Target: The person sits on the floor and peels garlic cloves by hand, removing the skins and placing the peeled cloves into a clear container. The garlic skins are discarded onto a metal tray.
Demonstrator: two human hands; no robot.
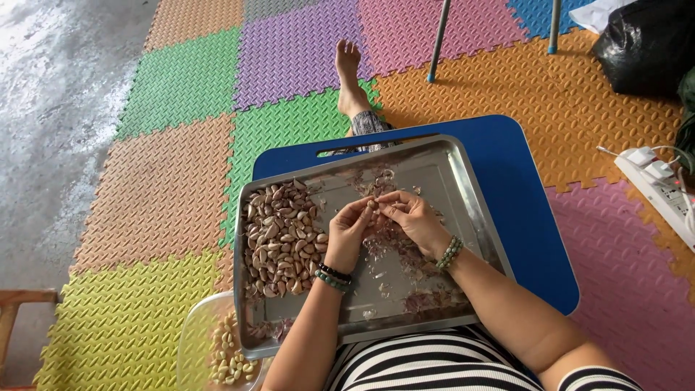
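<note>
A metal tray [463,188] rests on a blue lap table [521,217] over my legs. My left hand [347,230] and my right hand [411,217] meet above the tray's middle, both pinching one garlic clove [373,205] between the fingertips. A heap of unpeeled garlic cloves [279,239] fills the tray's left side. Thin garlic skins [394,271] lie scattered under and in front of my hands. Beaded bracelets sit on both wrists.
A clear container with peeled cloves [228,355] stands on the floor at the tray's near left corner. Coloured foam mats [181,195] cover the floor. A white power strip [662,188] lies right, a black bag [644,43] far right, two metal legs behind.
</note>
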